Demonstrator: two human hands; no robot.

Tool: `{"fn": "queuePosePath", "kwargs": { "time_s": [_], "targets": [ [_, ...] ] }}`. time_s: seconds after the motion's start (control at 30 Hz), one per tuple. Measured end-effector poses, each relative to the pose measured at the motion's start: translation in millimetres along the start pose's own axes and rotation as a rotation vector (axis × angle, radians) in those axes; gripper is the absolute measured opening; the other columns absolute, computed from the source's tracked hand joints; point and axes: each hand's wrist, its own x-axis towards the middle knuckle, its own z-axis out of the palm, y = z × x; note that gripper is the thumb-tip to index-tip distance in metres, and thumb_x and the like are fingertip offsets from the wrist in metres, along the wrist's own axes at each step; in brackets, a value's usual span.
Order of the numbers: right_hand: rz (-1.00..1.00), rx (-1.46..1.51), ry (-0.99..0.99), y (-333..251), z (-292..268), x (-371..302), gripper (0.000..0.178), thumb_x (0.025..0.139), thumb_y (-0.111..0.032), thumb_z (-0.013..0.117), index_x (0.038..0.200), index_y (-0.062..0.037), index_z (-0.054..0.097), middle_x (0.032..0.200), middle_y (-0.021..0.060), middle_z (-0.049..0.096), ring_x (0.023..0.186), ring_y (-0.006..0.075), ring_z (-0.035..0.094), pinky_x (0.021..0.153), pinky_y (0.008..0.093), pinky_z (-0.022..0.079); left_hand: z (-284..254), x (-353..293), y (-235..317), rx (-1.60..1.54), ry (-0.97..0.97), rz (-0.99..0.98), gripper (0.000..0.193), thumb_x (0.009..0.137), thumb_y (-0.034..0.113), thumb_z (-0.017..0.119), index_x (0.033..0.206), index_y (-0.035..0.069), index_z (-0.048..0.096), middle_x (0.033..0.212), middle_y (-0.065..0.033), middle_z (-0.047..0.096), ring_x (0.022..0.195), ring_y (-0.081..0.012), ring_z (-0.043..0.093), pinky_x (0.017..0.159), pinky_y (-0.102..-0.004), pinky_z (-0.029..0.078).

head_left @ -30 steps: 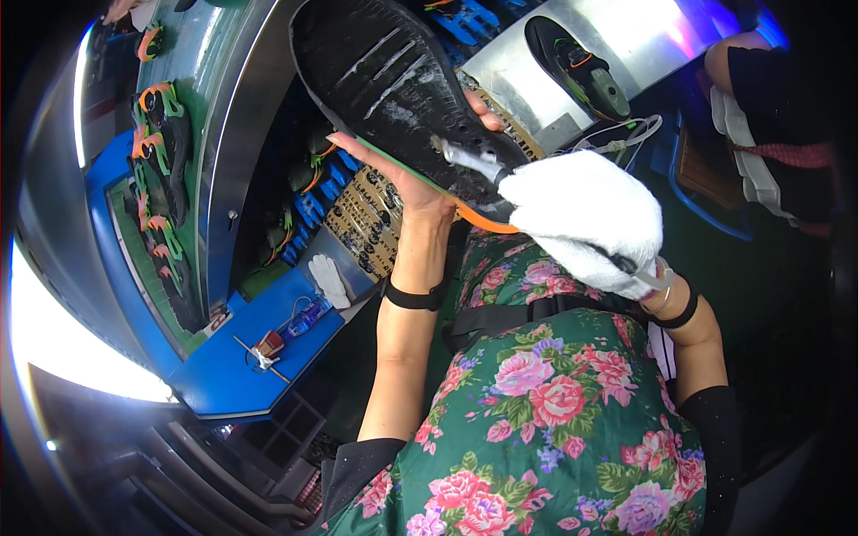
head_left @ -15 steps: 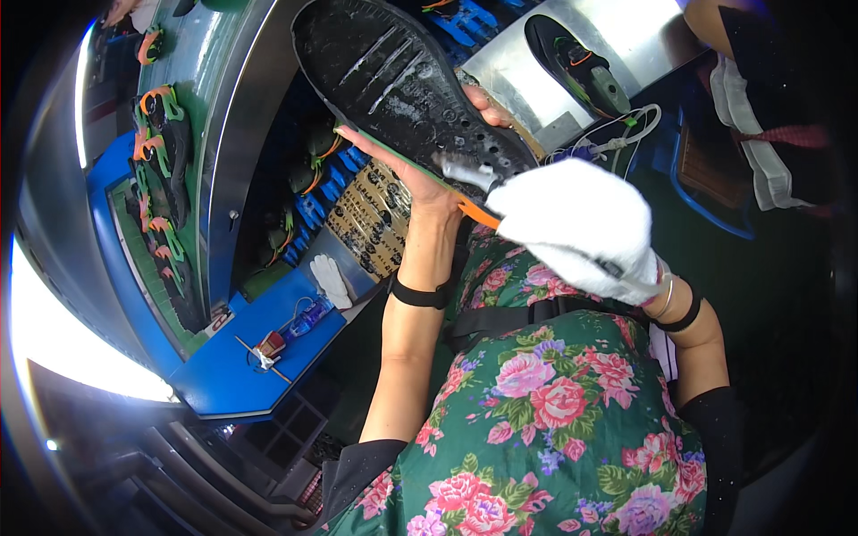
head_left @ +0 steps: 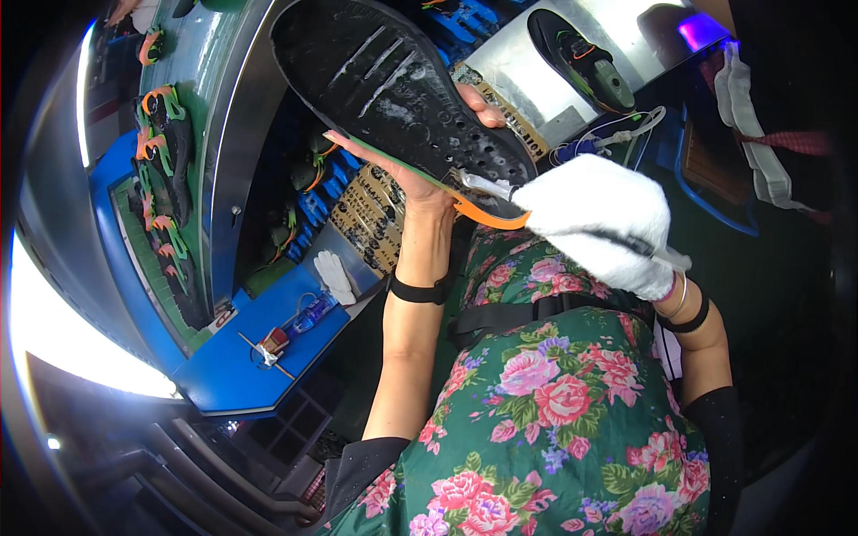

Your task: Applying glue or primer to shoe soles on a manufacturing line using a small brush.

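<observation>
My left hand point(head_left: 413, 179) supports a large black shoe sole point(head_left: 393, 89) from below, its fingertips curled over the far edge. The sole has orange and green along its near edge, small round holes toward its right end, and whitish wet streaks on its face. In a white glove, my right hand point(head_left: 603, 223) is closed round a slim brush point(head_left: 487, 185). The brush's pale wet tip touches the sole near the holed end, and the handle's other end sticks out behind the glove. Most of the grip is hidden by the glove.
A black shoe point(head_left: 581, 62) lies on a metal surface at the upper right, by a white cable point(head_left: 639, 129). At left, several shoe parts point(head_left: 161, 143) sit on a green conveyor. A blue shelf point(head_left: 223, 380) holds a white glove point(head_left: 334, 277) and a blue bottle point(head_left: 313, 313).
The brush has slid toward the sole's holed end, with my gloved hand shifting right. The sole has moved slightly left. At the upper right, an arm has left view and a purple glow shows.
</observation>
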Motion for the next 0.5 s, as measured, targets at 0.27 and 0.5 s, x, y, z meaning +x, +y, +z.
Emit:
{"fn": "queuePosePath", "kwargs": {
  "time_s": [0.27, 0.5],
  "targets": [
    [-0.057, -0.030, -0.072, -1.3, -4.5, 0.6, 0.024, 0.081, -0.004, 0.078, 0.104, -0.0071, 0.079, 0.104, 0.0102, 0.077, 0.095, 0.0274, 0.074, 0.081, 0.0364, 0.059, 14.2, 6.5, 6.6, -0.053, -0.061, 0.078, 0.137, 0.059, 0.110, 0.012, 0.122, -0.002, 0.057, 0.094, -0.0234, 0.069, 0.081, -0.0347, 0.070, 0.075, -0.0468, 0.060],
    [-0.045, -0.040, -0.062, -4.5, -0.5, -2.4, 0.019, 0.074, -0.001, 0.081, 0.093, -0.0064, 0.079, 0.101, 0.0110, 0.079, 0.093, 0.0281, 0.075, 0.079, 0.0377, 0.058, 16.3, 9.0, 7.3, -0.087, -0.066, 0.117, 0.138, 0.059, 0.110, 0.012, 0.127, -0.003, 0.053, 0.096, -0.0255, 0.068, 0.080, -0.0367, 0.070, 0.075, -0.0473, 0.060]
  ]
}}
